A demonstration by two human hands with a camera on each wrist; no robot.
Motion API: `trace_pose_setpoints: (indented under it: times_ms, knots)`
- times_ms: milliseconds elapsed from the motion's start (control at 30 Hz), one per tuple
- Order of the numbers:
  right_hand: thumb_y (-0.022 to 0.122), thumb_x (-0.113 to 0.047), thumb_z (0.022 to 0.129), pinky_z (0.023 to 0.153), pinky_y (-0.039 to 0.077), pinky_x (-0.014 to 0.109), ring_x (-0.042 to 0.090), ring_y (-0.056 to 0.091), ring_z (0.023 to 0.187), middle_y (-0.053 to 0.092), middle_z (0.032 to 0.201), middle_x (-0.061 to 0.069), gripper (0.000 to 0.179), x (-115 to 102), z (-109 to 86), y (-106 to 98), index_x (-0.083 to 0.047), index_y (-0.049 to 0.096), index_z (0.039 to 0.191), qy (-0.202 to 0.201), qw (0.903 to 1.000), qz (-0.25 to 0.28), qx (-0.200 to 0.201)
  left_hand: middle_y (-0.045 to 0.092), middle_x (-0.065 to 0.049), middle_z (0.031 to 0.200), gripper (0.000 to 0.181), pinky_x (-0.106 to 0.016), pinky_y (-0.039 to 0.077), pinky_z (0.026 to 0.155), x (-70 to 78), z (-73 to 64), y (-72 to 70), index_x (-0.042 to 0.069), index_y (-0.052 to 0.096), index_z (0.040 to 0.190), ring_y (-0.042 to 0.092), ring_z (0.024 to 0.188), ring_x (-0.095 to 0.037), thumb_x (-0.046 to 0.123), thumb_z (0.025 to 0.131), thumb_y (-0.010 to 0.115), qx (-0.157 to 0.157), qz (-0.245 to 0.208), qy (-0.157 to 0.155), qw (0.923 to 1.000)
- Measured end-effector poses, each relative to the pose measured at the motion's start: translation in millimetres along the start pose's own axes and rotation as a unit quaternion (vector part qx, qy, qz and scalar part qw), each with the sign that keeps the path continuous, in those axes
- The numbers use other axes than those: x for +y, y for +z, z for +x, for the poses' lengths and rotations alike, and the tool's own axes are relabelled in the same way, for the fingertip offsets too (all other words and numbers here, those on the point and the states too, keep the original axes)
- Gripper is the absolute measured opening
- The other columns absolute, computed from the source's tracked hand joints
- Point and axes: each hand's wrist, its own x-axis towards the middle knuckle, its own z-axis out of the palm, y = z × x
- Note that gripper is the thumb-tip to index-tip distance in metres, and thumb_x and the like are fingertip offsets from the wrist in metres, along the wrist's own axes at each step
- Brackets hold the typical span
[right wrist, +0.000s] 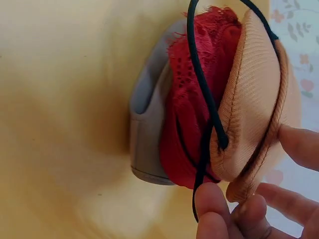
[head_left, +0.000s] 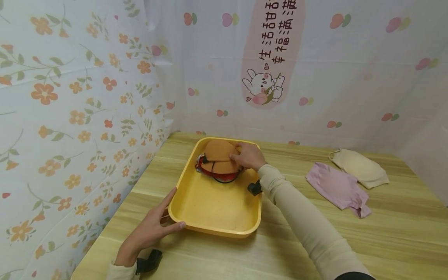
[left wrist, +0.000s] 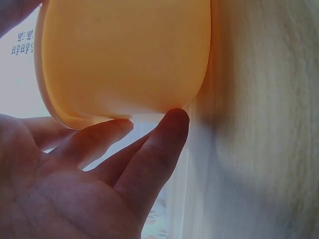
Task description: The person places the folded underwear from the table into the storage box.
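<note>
A yellow tray (head_left: 217, 210) stands on the table with a stack of folded bras at its far end. On top lies an orange-tan bra (head_left: 218, 151) with dark straps. Beneath it, the right wrist view shows a red lace bra (right wrist: 182, 139) and a grey bra (right wrist: 148, 142). My right hand (head_left: 250, 156) pinches the right edge of the orange-tan bra, fingertips against its rim and a dark strap. At the tray's near left corner, my left hand (head_left: 148, 227) grips the tray, with its thumb on the front side and fingers along the left side.
To the right of the tray, a pink folded garment (head_left: 336, 186) lies on the wooden table (head_left: 287, 233). A cream garment (head_left: 362, 168) with a loop strap partly lies behind it. Patterned cloth (head_left: 210, 77) hangs behind and along the left side.
</note>
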Motion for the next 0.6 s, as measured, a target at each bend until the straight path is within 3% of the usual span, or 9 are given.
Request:
trace_pose_setpoints:
  times_ms: [100,233,367,467,600]
  knots:
    - [0.063,-0.040,0.097,0.059,0.049,0.028,0.013,0.053,0.052,0.070,0.071,0.009,0.057,0.3,0.2,-5.0,-0.007,0.055,0.143,-0.011,0.9998,-0.013,0.012,0.019,-0.029,0.165,0.099,-0.052,0.052,0.105,0.6,-0.4,0.4,0.010,0.008,0.163,0.048,0.136,-0.050,0.028,0.092,0.074,0.002,0.002,0.000,1.0000]
    - [0.063,-0.039,0.097,0.059,0.050,0.026,0.010,0.055,0.046,0.064,0.059,0.004,0.058,4.5,-1.1,-13.8,-0.006,0.053,0.143,-0.014,0.9997,-0.013,0.013,0.019,-0.029,0.165,0.099,-0.052,0.052,0.105,0.8,-1.0,1.0,0.011,0.008,0.163,0.049,0.136,-0.050,0.028,0.092,0.074,0.002,0.001,-0.001,1.0000]
    - [0.063,-0.035,0.098,0.054,0.052,0.025,0.010,0.059,0.045,0.066,0.058,0.003,0.056,11.0,-4.0,-23.1,-0.005,0.052,0.144,-0.014,0.9996,0.023,-0.006,0.018,-0.028,0.165,0.099,-0.052,0.052,0.105,0.2,-1.6,1.2,0.012,0.008,0.163,0.049,0.136,-0.049,0.028,0.092,0.074,0.000,-0.003,-0.005,1.0000]
    - [0.062,-0.030,0.100,0.058,0.059,0.032,0.010,0.061,0.051,0.069,0.070,0.009,0.053,16.0,-5.7,-28.9,-0.006,0.050,0.146,-0.022,0.9959,0.083,-0.030,0.018,-0.028,0.165,0.099,-0.053,0.051,0.106,0.3,-2.0,1.0,0.012,0.007,0.163,0.048,0.137,-0.050,0.028,0.092,0.074,0.000,-0.004,-0.008,1.0000]
    - [0.062,-0.028,0.100,0.075,0.064,0.043,0.011,0.065,0.066,0.068,0.101,0.017,0.053,24.7,-8.5,-35.6,-0.007,0.047,0.146,-0.022,0.9874,0.150,-0.044,0.018,-0.028,0.165,0.098,-0.053,0.051,0.106,0.9,-1.5,0.8,0.012,0.007,0.163,0.047,0.137,-0.050,0.027,0.092,0.073,-0.001,-0.004,-0.005,1.0000]
